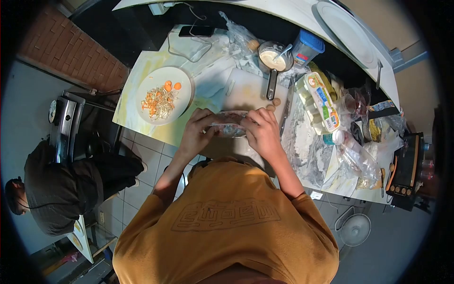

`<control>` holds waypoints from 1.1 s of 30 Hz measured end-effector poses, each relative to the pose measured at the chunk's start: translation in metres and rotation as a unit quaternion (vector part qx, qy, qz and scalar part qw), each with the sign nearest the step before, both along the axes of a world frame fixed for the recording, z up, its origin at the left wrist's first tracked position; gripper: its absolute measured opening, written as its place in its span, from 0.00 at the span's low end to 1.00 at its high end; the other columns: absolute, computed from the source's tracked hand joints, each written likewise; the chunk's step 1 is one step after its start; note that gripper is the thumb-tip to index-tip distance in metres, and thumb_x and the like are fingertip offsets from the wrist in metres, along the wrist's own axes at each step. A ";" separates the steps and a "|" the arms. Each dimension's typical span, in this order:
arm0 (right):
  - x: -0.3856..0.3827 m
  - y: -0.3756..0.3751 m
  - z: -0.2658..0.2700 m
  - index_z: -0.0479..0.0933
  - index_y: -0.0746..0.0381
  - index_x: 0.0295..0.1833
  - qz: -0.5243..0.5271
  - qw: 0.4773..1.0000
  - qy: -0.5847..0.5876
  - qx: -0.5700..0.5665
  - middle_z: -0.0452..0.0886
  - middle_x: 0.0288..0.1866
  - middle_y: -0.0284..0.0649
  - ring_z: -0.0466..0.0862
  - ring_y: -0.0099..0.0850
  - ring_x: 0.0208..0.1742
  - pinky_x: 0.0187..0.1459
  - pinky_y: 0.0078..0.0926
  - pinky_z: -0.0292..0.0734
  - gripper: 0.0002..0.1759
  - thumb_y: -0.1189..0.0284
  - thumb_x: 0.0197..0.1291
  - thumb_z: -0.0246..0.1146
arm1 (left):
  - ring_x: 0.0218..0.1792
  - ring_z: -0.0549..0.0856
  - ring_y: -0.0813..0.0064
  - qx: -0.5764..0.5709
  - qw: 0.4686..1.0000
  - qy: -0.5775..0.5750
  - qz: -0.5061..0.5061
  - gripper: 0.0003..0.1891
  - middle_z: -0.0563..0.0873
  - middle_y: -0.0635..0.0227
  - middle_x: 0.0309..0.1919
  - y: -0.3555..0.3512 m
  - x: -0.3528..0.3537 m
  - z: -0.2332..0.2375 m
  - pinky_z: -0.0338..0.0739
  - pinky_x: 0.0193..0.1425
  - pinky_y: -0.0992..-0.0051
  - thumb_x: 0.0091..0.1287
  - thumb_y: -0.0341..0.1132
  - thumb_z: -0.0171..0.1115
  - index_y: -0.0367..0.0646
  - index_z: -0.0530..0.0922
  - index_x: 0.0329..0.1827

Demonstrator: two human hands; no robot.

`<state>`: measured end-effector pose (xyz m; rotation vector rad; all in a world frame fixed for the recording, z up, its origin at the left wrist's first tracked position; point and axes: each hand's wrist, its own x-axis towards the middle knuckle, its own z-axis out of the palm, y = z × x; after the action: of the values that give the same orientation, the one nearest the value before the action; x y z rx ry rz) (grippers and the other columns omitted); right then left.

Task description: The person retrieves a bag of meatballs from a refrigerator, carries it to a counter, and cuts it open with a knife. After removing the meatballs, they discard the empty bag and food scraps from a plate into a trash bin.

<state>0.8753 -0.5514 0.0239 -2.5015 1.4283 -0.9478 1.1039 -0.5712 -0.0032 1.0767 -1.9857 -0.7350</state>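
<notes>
Both hands hold a small plastic package at the near edge of the white cutting board [244, 87]. My left hand [198, 128] grips the left end of the plastic package [230, 129], its fingers curled. At the other end my right hand [261, 130] pinches it. What is inside the package is too small to tell. Slices of something brown [276, 101] lie on the board beside my right hand. A knife [286, 110] lies along the board's right side. Beyond the board is a small pan [273, 71] with a pale mixture and a spoon in it.
To the left is a white plate [188, 90] with shredded food and orange pieces. An egg carton [318, 102], a blue-lidded container [306, 47], plastic bags and a bottle [355, 154] crowd the right. Another person [56, 189] sits at the far left.
</notes>
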 end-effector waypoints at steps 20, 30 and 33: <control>-0.082 0.032 -0.106 0.60 0.64 0.59 -0.347 0.903 -0.132 0.217 0.73 0.34 0.55 0.76 0.52 0.35 0.40 0.44 0.72 0.26 0.66 0.64 0.65 | 0.38 0.83 0.76 0.142 0.962 0.221 0.079 0.06 0.86 0.64 0.39 -0.018 0.008 -0.019 0.77 0.48 0.75 0.66 0.24 0.66 0.34 0.81 0.44; -0.082 0.018 -0.094 0.55 0.60 0.64 -0.385 0.872 -0.098 0.286 0.80 0.31 0.60 0.83 0.59 0.38 0.41 0.53 0.75 0.32 0.72 0.59 0.64 | 0.42 0.83 0.78 0.128 0.970 0.198 0.063 0.06 0.86 0.63 0.44 -0.017 0.018 -0.028 0.77 0.50 0.77 0.67 0.24 0.64 0.35 0.82 0.45; -0.088 0.012 -0.100 0.55 0.61 0.64 -0.406 0.879 -0.042 0.248 0.81 0.34 0.60 0.83 0.58 0.41 0.44 0.52 0.77 0.33 0.72 0.58 0.65 | 0.43 0.84 0.78 0.126 0.970 0.200 0.058 0.06 0.85 0.64 0.43 -0.019 0.018 -0.021 0.78 0.50 0.77 0.68 0.24 0.64 0.34 0.82 0.45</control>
<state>0.7874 -0.5394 -0.0761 -1.4592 2.3690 -0.6185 1.1221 -0.5904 -0.0242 1.0777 -1.5046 -1.0692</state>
